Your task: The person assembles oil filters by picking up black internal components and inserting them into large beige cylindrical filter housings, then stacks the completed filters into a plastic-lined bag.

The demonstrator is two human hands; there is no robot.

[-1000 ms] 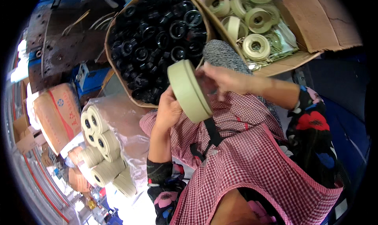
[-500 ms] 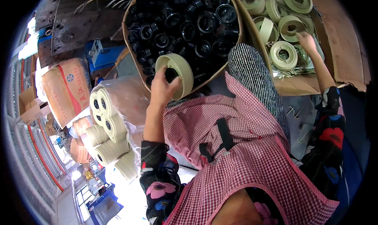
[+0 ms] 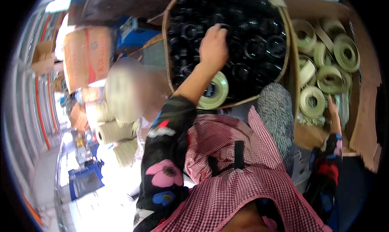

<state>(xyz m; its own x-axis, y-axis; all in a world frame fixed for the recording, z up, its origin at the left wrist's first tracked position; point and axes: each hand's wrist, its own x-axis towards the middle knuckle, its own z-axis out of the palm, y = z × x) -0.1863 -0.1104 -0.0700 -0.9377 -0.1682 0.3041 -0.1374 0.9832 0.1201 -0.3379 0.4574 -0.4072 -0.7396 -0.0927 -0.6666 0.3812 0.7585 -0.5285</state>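
Observation:
My left hand [image 3: 214,48] reaches over a box of black plastic threaded fittings [image 3: 254,47]. Its fingers bend down together at the fittings; whatever is between them is hidden by the hand and blur. Below that wrist, a pale yellow-green coil of flat hose [image 3: 221,90] rests at the box's near edge, partly covered by my forearm. My right hand [image 3: 333,109] is at the right-hand box, one finger stretched out beside the pale hose coils [image 3: 313,102]. Nothing shows in that hand, which is small and partly hidden.
The fittings box has a cardboard rim [image 3: 287,65]. Right of it stands the carton [image 3: 312,135] with several coils. Leftward are a wrapped brown carton [image 3: 87,57], stacked pale rolls [image 3: 115,130] and a blurred round patch [image 3: 126,90]. My patterned knee [image 3: 275,110] sits between the boxes.
My left hand has let go of the pale coil and moved up over the black fittings. My right hand has drawn back slightly from the coils. The whole view has shifted.

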